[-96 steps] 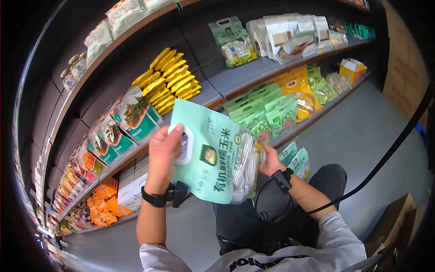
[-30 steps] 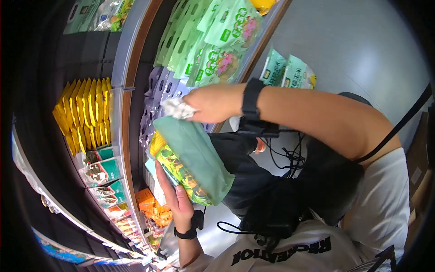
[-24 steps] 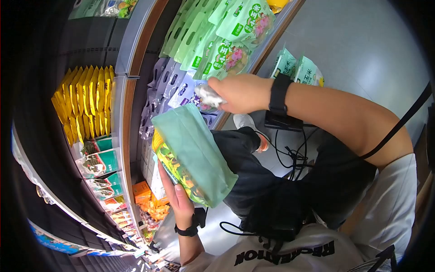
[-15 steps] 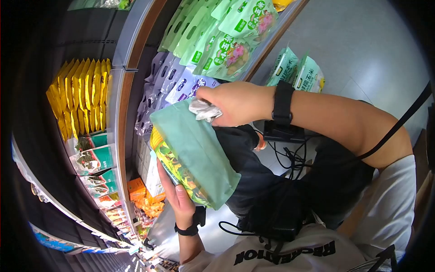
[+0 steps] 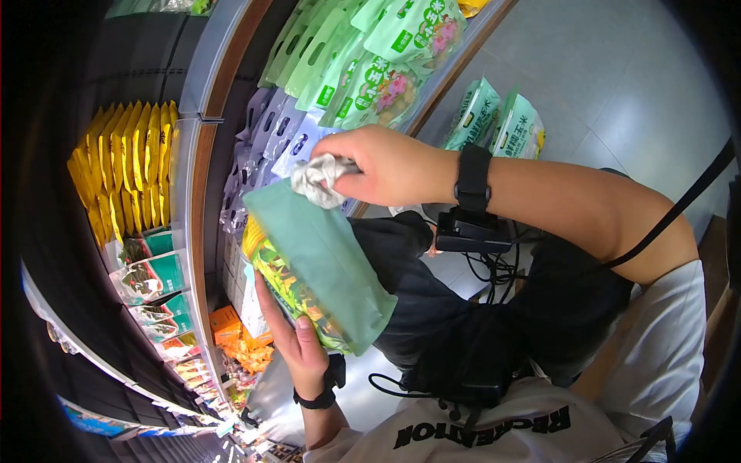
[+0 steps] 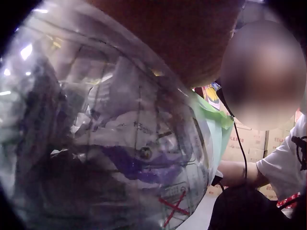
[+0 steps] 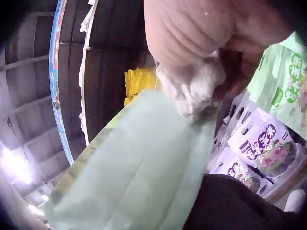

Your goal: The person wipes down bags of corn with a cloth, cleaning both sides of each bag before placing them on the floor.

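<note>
A mint-green food pouch [image 5: 316,262] is tilted above the person's dark-trousered leg, its plain green side up and a yellow and leafy print along the lower edge. The left hand [image 5: 301,347] holds it from below, thumb and fingers along the printed edge. In the left wrist view the pouch's clear plastic window [image 6: 139,143] fills most of the picture. The right hand [image 5: 394,166] grips a crumpled white cloth [image 5: 320,181], which lies against the pouch's upper corner. In the right wrist view the cloth [image 7: 192,86] is bunched under the curled fingers, right at the pouch's top edge.
Green corn pouches [image 5: 378,92] and purple pouches [image 5: 262,147] fill the low shelf beside the hands. Yellow packets [image 5: 127,166] stand on a shelf to the left. Mint-green pouches [image 5: 517,127] stand on the floor [image 5: 617,85]. Black cables [image 5: 494,270] hang near the knees.
Since the oldest frame, the pouch has turned from its lettered face to its plain green side. The right hand drew the cloth off to the right, then brought it back onto the pouch's upper corner.
</note>
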Demonstrator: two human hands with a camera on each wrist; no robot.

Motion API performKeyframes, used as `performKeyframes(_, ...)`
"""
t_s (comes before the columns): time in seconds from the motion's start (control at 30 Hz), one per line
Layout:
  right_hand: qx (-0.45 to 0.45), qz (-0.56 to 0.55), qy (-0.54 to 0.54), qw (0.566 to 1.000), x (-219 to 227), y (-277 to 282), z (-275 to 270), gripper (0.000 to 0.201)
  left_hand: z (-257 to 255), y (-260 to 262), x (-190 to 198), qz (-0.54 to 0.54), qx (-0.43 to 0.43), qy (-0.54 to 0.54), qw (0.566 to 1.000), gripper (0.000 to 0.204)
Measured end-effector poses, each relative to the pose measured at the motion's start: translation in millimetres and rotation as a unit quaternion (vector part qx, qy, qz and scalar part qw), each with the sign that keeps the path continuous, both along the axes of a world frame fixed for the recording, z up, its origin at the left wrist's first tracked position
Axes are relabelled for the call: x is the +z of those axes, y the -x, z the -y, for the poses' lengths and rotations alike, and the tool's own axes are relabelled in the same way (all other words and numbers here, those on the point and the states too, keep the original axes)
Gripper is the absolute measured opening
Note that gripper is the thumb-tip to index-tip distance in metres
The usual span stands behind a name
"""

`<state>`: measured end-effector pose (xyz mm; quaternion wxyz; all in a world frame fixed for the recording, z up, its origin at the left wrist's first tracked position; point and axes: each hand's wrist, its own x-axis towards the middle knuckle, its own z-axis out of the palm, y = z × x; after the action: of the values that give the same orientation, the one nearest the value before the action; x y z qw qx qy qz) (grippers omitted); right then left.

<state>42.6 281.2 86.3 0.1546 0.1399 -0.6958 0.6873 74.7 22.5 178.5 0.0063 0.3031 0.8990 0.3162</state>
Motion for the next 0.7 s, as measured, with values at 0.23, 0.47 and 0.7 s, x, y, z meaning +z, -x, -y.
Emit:
performKeyframes(0.23,-0.007,0.0,0.01,1.0,1.7,4.8,20.2,0.023,-6.1,-2.0,-3.4,-0.057,-0.025,0.041,0.997,0.069)
performKeyframes(0.47,0.078,-0.015,-0.005,0.997,1.5,-9.4,22.6,0.016,-9.7,-2.3,4.5,-0.069,-0.021,0.068,0.995,0.066)
performKeyframes(0.7,0.109,-0.071,-0.066,0.989,3.0,-34.7,36.4,0.015,-13.6,4.0,8.8,-0.027,-0.005,0.059,0.998,0.065)
